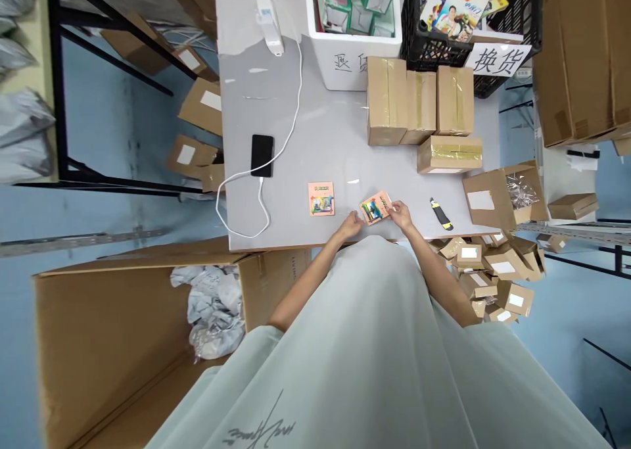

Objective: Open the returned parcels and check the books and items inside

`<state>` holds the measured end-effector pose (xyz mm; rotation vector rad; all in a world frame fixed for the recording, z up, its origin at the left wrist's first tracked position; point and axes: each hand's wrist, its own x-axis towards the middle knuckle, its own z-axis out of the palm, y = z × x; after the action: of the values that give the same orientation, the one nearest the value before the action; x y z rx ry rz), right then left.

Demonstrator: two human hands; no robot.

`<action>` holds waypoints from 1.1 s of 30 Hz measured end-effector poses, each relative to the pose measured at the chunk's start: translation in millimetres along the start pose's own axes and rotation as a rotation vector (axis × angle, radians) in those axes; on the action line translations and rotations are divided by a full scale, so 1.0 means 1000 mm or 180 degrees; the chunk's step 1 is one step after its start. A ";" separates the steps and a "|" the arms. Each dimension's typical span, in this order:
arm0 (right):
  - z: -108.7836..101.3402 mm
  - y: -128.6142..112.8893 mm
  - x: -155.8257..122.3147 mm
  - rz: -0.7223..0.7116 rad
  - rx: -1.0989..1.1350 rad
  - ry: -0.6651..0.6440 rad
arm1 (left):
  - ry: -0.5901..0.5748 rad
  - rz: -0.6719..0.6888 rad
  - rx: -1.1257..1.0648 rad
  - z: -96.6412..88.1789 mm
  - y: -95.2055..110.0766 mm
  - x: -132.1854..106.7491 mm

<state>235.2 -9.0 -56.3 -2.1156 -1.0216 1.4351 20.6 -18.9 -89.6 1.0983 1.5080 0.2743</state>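
A small pink booklet (pixel 374 208) with a colourful picture on its cover is tilted near the table's front edge. My right hand (pixel 402 216) pinches its right side between thumb and fingers. At the lower left corner of this booklet, my left hand (pixel 351 226) has its fingers curled in, and the fingertips seem to touch the corner. A second pink booklet (pixel 321 199) of the same look lies flat to the left, apart from both hands. To the right lies a black and yellow box cutter (pixel 441 214).
A black phone (pixel 262 156) with a white cable and a power strip (pixel 269 25) are at the left of the grey table (pixel 335 120). Several taped cartons (pixel 387 100), a white bin (pixel 362 58) and a black crate (pixel 434 58) stand behind. A large open carton (pixel 113 344) is at lower left.
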 end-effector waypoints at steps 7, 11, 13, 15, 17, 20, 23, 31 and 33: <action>-0.017 -0.049 -0.032 -0.0854 0.0887 -0.0778 | 0.0575 0.1016 -0.0385 -0.054 0.025 -0.038; -0.041 -0.072 -0.060 -0.1051 0.1434 -0.0808 | 0.0264 0.1003 -0.1241 -0.069 0.041 -0.061; -0.050 -0.076 -0.072 -0.1042 0.1534 -0.0943 | 0.0232 0.0956 -0.1538 -0.071 0.050 -0.072; -0.056 -0.076 -0.081 -0.1001 0.1532 -0.1042 | 0.0218 0.0969 -0.1694 -0.071 0.059 -0.085; -0.060 -0.073 -0.089 -0.0970 0.1562 -0.1070 | 0.0170 0.0996 -0.1763 -0.070 0.070 -0.098; -0.066 -0.068 -0.099 -0.0967 0.1731 -0.1092 | 0.0070 0.0951 -0.1849 -0.065 0.085 -0.113; -0.075 -0.067 -0.107 -0.0993 0.1891 -0.1179 | -0.0069 0.0882 -0.2178 -0.059 0.097 -0.120; -0.089 -0.069 -0.112 -0.1003 0.1991 -0.1310 | -0.0486 0.0793 -0.2922 -0.044 0.117 -0.124; -0.094 -0.070 -0.111 -0.1040 0.1999 -0.1322 | -0.0499 0.0799 -0.2999 -0.041 0.122 -0.125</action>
<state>272.4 -37.7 97.7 -1.1844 -0.8452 1.7629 25.4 -31.6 88.9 0.5132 0.9033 0.9380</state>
